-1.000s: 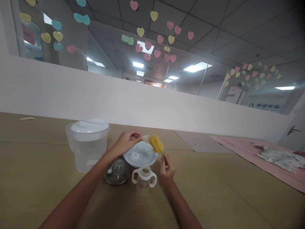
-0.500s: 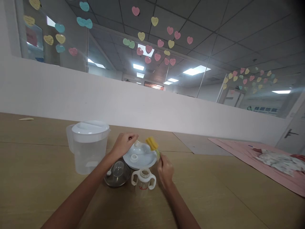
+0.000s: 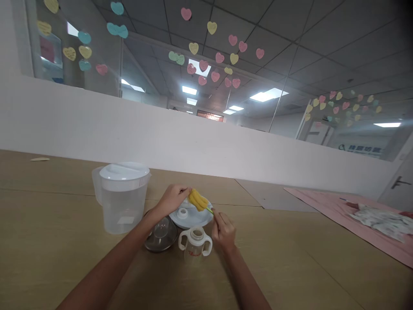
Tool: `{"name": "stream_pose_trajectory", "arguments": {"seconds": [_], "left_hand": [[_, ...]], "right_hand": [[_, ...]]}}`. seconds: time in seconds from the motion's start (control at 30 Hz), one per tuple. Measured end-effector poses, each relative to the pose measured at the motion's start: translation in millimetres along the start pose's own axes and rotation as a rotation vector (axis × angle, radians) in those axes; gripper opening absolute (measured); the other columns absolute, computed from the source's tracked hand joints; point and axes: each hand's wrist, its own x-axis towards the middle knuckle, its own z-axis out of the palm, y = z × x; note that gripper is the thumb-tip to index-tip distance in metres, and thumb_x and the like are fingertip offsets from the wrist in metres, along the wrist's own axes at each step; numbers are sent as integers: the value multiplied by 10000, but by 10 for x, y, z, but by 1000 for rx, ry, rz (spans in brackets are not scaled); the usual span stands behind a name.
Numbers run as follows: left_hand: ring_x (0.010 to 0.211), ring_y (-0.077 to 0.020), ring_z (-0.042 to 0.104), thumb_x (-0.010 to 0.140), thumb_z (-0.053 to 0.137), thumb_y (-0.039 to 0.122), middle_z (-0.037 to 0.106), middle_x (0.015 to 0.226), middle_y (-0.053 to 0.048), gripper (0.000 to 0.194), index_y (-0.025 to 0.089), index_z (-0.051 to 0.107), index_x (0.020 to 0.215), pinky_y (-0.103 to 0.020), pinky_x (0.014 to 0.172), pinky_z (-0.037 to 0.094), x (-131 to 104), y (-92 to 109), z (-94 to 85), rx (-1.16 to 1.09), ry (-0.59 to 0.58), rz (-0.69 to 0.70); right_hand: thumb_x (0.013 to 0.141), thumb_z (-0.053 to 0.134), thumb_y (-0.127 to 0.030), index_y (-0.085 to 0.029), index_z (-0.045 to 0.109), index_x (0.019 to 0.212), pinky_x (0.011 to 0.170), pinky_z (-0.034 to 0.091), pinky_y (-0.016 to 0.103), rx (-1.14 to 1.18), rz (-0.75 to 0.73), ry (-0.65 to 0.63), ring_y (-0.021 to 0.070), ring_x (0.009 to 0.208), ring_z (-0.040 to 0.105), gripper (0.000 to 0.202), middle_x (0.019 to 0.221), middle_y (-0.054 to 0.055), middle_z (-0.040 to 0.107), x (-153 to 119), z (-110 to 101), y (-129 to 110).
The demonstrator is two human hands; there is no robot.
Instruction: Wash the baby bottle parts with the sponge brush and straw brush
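Note:
My right hand is closed round the green handle of a brush with a yellow sponge head. At the sponge's left end is my left hand, its fingers pressed together; what they hold is too small to make out. Both hands are over a pale blue plate, where a small white ring lies. In front of the plate stands an open clear bottle with two white handles. Left of the bottle, partly behind my left forearm, is a dark shallow dish with a clear dome-shaped cap.
A lidded clear pitcher with water stands left of my left hand. On the right, a pink cloth bears a patterned white fabric. A flat, light strip lies at the far left. Behind the table runs a white wall.
The yellow sponge head has moved left and down, up against my left fingers. My left hand has shifted slightly right and lower. The view has turned a little.

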Motion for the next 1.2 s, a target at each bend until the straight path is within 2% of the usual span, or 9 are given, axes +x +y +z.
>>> {"name": "stream_pose_trajectory", "arguments": {"seconds": [0.17, 0.27, 0.33, 0.43, 0.63, 0.77, 0.83, 0.9, 1.2], "left_hand": [[507, -94, 297, 786, 379, 439, 250, 498, 42, 409, 178, 272, 490, -225, 462, 199, 17, -33, -44, 38, 56, 3], [489, -90, 296, 793, 383, 442, 257, 489, 45, 419, 177, 283, 485, -220, 455, 210, 19, -9, -74, -3, 27, 11], [472, -86, 297, 797, 386, 457, 279, 479, 47, 431, 173, 315, 479, -214, 448, 226, 16, 31, -95, -81, -31, 11], [468, -92, 350, 794, 402, 473, 367, 470, 43, 433, 163, 412, 492, -207, 455, 274, 7, 89, -152, -129, -107, 17], [712, -157, 553, 733, 485, 311, 639, 763, -21, 198, 178, 630, 762, -212, 613, 391, -44, -35, -398, 154, -299, 87], [624, -167, 584, 574, 550, 166, 659, 641, -11, 130, 188, 659, 643, -220, 560, 406, -116, -228, -492, 292, -525, -117], [582, -165, 586, 503, 595, 145, 655, 582, 4, 118, 197, 664, 582, -218, 539, 416, -148, -293, -460, 298, -686, -220], [550, -163, 582, 459, 620, 131, 650, 554, 6, 116, 202, 660, 542, -224, 527, 426, -165, -329, -381, 341, -750, -282], [460, -186, 557, 433, 626, 37, 589, 460, -32, 147, 154, 542, 406, -285, 500, 441, -147, -330, -88, 567, -664, -307]], "right_hand": [[790, 347, -91, -127, 567, 1123, 571, 401, 231, -55, 107, 59, 136, 631, 525, 400, 740, 74, 592, 15, -9, -40], [781, 351, -94, -135, 556, 1148, 601, 430, 234, -19, 39, -23, 143, 694, 554, 422, 854, 95, 608, 36, 0, -82], [771, 351, -92, -134, 576, 1119, 597, 441, 245, -33, -2, -92, 152, 695, 561, 416, 847, 93, 614, 53, 8, -100], [777, 355, -84, -135, 578, 1112, 608, 450, 245, -36, 51, -21, 150, 697, 573, 406, 832, 89, 619, 58, -9, -85], [800, 379, -105, -140, 574, 1086, 616, 457, 237, 130, 77, 107, 148, 706, 592, 348, 818, 94, 625, 2, -50, -24], [795, 386, -90, -137, 578, 1050, 584, 445, 232, 128, 76, 95, 144, 679, 587, 322, 792, 85, 623, -8, -31, -40], [793, 387, -89, -137, 579, 1047, 588, 445, 232, 132, 66, 85, 144, 690, 588, 321, 792, 84, 620, -8, -27, -53], [791, 385, -92, -139, 583, 1048, 594, 448, 231, 130, 66, 74, 141, 687, 587, 328, 778, 78, 614, -12, -27, -60], [791, 388, -95, -141, 587, 1023, 602, 443, 228, 93, 80, 56, 133, 652, 573, 310, 743, 66, 603, -17, -27, -36]]}}
